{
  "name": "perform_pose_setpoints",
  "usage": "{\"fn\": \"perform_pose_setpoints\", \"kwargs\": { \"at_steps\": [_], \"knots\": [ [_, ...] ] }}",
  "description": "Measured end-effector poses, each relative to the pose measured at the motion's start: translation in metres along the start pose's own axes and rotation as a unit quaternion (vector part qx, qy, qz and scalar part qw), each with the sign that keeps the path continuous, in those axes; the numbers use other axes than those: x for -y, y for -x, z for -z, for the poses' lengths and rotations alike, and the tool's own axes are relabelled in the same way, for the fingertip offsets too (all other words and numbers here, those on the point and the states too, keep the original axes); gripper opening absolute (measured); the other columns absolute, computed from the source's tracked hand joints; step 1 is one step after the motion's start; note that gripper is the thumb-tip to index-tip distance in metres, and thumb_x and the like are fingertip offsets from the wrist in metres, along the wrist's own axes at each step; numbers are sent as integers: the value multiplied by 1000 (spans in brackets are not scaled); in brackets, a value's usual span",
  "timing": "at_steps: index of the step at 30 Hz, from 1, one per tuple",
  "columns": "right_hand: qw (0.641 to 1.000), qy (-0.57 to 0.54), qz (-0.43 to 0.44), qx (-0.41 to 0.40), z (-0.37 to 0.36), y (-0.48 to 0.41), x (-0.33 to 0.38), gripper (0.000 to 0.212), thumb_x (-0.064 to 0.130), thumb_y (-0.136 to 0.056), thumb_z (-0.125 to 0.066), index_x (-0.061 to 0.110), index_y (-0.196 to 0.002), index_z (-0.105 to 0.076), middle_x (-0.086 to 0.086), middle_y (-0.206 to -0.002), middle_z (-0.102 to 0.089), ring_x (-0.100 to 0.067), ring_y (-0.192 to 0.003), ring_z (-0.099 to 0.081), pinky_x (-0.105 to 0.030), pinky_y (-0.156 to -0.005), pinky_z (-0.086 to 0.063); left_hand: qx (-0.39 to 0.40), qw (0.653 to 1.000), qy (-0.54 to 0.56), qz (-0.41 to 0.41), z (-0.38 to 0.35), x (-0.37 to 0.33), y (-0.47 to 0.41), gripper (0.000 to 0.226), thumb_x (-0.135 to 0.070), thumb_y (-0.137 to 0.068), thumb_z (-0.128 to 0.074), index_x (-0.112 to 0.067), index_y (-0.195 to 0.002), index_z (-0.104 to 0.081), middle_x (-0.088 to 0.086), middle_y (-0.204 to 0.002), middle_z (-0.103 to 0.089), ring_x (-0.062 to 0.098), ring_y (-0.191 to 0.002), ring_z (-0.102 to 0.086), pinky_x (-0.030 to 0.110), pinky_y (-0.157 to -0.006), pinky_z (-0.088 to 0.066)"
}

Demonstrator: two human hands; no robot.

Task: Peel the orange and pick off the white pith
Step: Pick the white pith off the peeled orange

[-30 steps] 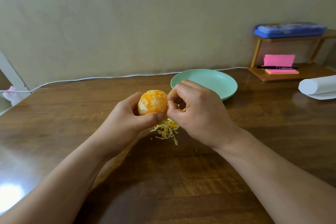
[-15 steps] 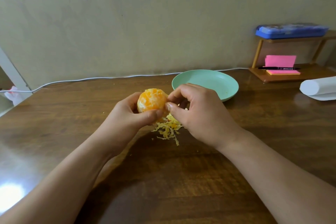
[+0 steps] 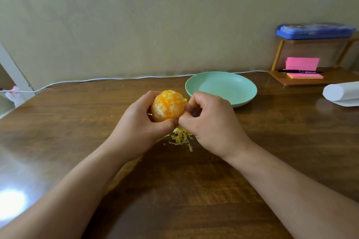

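Note:
A peeled orange (image 3: 168, 105) with patches of white pith is held above the wooden table (image 3: 194, 190). My left hand (image 3: 139, 126) grips it from the left and below, thumb across its near side. My right hand (image 3: 210, 124) is curled against the orange's right side, thumb and fingertips pinching at its lower right edge; what they pinch is hidden. A small heap of yellow-white pith scraps (image 3: 181, 137) lies on the table just under both hands.
A mint green plate (image 3: 221, 87) stands behind the hands. At the back right a wooden shelf (image 3: 310, 79) holds pink sticky notes, a pen and a blue case. A white roll (image 3: 342, 93) lies at the right edge. A white cable (image 3: 87, 80) runs along the wall.
The orange has turned slightly in my left hand, and my right hand's fingers have come back against its lower right edge. The pith heap stays in place.

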State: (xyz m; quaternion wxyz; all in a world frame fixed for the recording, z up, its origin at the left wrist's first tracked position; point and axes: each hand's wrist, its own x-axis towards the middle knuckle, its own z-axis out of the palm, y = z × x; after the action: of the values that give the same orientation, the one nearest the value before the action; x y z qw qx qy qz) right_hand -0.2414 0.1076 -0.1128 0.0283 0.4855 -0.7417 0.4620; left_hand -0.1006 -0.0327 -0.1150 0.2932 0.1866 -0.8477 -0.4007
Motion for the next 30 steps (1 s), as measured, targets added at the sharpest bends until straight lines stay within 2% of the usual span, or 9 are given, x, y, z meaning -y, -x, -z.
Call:
{"fn": "perform_pose_setpoints", "kwargs": {
  "at_steps": [9, 13, 15, 17, 19, 21, 23, 26, 30],
  "knots": [
    [1000, -15, 13, 9, 2, -1, -2, 15, 23, -84, -77, 23, -75, -65, 7, -68, -63, -13, -66, -60, -33, -55, -52, 32, 999, 18, 6, 3, 2, -1, 49, -27, -82, -92, -29, -124, -67, -6, -105, -76, 12, -95, -74, 30, -81, -63],
    [999, -37, 24, 13, 4, -3, -5, 13, 19, -85, -76, 21, -76, -66, 6, -70, -64, -14, -68, -61, -34, -58, -54, 60, 994, 84, 38, 7, 6, -4, 58, -46, -75, -93, -28, -125, -69, -3, -112, -78, 16, -102, -75, 35, -86, -62],
    [998, -56, 17, 11, 7, -5, -8, 13, 17, -86, -75, 22, -77, -66, 6, -71, -65, -14, -69, -61, -31, -58, -53, 90, 986, 129, 61, 9, 9, -4, 64, -49, -76, -91, -25, -131, -69, 1, -118, -77, 21, -108, -74, 36, -86, -61],
    [997, -75, 13, 6, 10, -6, -9, 13, 17, -90, -74, 23, -80, -69, 8, -74, -67, -12, -72, -63, -28, -61, -54, 115, 974, 176, 77, 10, 13, -6, 69, -47, -77, -86, -19, -136, -66, 7, -124, -76, 28, -114, -73, 45, -93, -60],
    [996, -84, 12, 1, 12, -7, -10, 14, 20, -99, -68, 24, -86, -72, 7, -78, -70, -14, -76, -66, -33, -65, -56, 128, 959, 235, 92, 10, 15, -7, 72, -41, -77, -85, -15, -140, -63, 12, -128, -74, 33, -119, -72, 48, -97, -58],
    [996, -83, 12, -1, 13, -7, -9, 19, 22, -106, -59, 24, -96, -75, 1, -80, -73, -21, -77, -69, -46, -69, -57, 129, 943, 288, 104, 11, 14, -8, 74, -38, -77, -84, -11, -142, -61, 15, -130, -73, 33, -116, -72, 42, -91, -60],
    [997, -82, 7, 2, 16, -7, -6, 23, 20, -108, -54, 26, -108, -77, -2, -85, -76, -25, -79, -72, -51, -70, -60, 124, 932, 325, 105, 12, 13, -8, 74, -37, -77, -82, -7, -141, -62, 15, -125, -74, 28, -108, -73, 35, -84, -61],
    [998, -60, 24, 12, 19, -5, -1, 21, 23, -105, -61, 30, -118, -77, 14, -93, -76, -11, -82, -72, -33, -70, -63, 121, 928, 338, 102, 13, 14, -8, 72, -37, -78, -81, -5, -139, -62, 14, -119, -73, 24, -103, -72, 31, -80, -61],
    [999, -42, 29, 15, 19, -6, 0, 16, 32, -102, -69, 32, -116, -77, 19, -99, -74, -9, -85, -71, -28, -73, -62, 129, 929, 333, 100, 14, 14, -9, 75, -36, -77, -81, -6, -142, -61, 13, -121, -73, 26, -106, -71, 31, -83, -61]
  ]
}}
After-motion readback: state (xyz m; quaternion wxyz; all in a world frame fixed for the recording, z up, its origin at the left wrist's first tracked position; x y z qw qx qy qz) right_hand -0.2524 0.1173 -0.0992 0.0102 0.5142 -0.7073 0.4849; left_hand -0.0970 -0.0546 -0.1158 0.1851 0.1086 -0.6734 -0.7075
